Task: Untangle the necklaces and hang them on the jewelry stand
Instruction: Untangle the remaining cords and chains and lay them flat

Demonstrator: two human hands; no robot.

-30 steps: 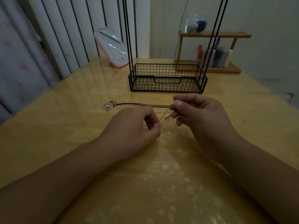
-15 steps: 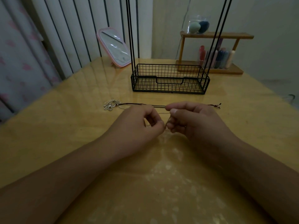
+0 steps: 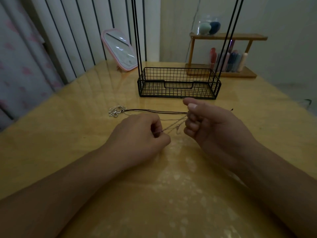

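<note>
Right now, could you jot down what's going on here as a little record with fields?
left hand: pinches the thin silver chain
right hand: holds the chain's other end, raised just off the table
chain: stretched between both hands
dark cord necklace: lies on the table, silver pendant at its left end
jewelry stand: behind the hands, wire basket base; hooks mostly out of frame
on the stand: nothing visibly hung

Black wire-mesh jewelry stand basket (image 3: 179,83) w/ tall thin black uprights stands just beyond both hands, blocking reach straight ahead; dark cord necklace w/ silver pendant (image 3: 117,111) lies across yellow glossy desk (image 3: 68,127) btwn; pink-framed mirror (image 3: 119,48) back left; wooden shelf (image 3: 226,73) back right; bare desk at left, right & near edge.
</note>
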